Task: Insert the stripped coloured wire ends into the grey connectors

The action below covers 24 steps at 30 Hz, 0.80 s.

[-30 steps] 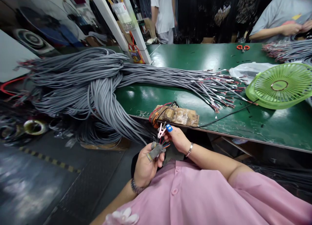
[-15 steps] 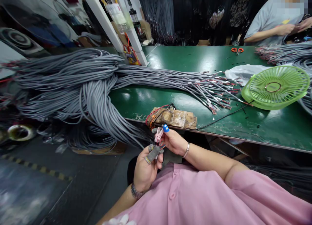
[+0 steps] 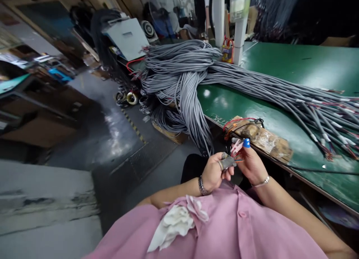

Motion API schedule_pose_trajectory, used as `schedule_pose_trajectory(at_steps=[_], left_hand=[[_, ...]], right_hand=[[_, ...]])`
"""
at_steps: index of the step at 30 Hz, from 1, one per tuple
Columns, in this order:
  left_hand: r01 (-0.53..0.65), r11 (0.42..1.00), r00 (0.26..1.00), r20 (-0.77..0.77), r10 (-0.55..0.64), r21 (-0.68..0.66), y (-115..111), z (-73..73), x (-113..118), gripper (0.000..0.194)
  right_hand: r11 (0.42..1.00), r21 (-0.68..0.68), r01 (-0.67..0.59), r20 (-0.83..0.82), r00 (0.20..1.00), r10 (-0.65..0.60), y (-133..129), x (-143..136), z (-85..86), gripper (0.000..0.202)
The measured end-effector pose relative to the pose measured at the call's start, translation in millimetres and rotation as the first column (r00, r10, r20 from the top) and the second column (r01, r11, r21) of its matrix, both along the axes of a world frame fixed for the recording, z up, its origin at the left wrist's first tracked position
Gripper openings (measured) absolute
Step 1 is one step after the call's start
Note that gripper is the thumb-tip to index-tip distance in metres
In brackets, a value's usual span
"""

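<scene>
My left hand point(image 3: 215, 173) wears grey finger covers and is closed around a small bunch of coloured wires point(image 3: 239, 160). Touching it from the right, my right hand point(image 3: 254, 165) has a blue cover on the thumb. Its fingers pinch a small pink plastic piece point(image 3: 236, 147) just above the wires; its exact kind is too small to make out. Both hands are in front of my body, near the bench edge. Just beyond them lies a worn wooden block point(image 3: 269, 141) wrapped in clear tape, with red and black leads at its left end.
A large bundle of grey cables point(image 3: 193, 77) drapes over the green bench point(image 3: 283, 64) and hangs off its near edge. Their stripped ends fan out to the right. A white post point(image 3: 239, 31) rises from the bench. On the left, a grey block-like surface point(image 3: 47, 199) stands beside the floor.
My view has swung left, so bench and hands appear further right; the green fan and the co-worker are out of sight. Both hands keep their grip on the wires and pink piece.
</scene>
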<state>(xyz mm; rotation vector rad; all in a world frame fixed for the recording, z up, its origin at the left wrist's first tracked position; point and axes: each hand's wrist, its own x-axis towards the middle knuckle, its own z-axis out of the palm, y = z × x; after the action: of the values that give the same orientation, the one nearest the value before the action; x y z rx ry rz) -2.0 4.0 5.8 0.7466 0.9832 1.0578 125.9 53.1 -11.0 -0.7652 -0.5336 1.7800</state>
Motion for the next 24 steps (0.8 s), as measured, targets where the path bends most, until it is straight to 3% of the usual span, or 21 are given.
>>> schedule_pose_trajectory(at_steps=[15,20,24], left_hand=[[0.022,1.0,0.999,-0.034,-0.022,0.001,-3.4,-11.9,-5.2,0.025],[-0.003,1.0,0.997,-0.075,0.003,-0.001,-18.6,-12.0,-10.0,0.022],[0.013,1.0,0.992,-0.122,-0.015,-0.012,-23.1,-25.0,-20.2,0.021]], right_hand=[[1.0,0.005,0.022,-0.081,0.997,-0.022,-3.0,-2.7,0.0,0.033],[0.999,-0.027,-0.037,-0.116,0.993,0.034,-9.5,1.9,-7.6,0.045],[0.977,-0.033,-0.209,-0.035,0.977,0.208,-9.7,14.7,-14.5,0.057]])
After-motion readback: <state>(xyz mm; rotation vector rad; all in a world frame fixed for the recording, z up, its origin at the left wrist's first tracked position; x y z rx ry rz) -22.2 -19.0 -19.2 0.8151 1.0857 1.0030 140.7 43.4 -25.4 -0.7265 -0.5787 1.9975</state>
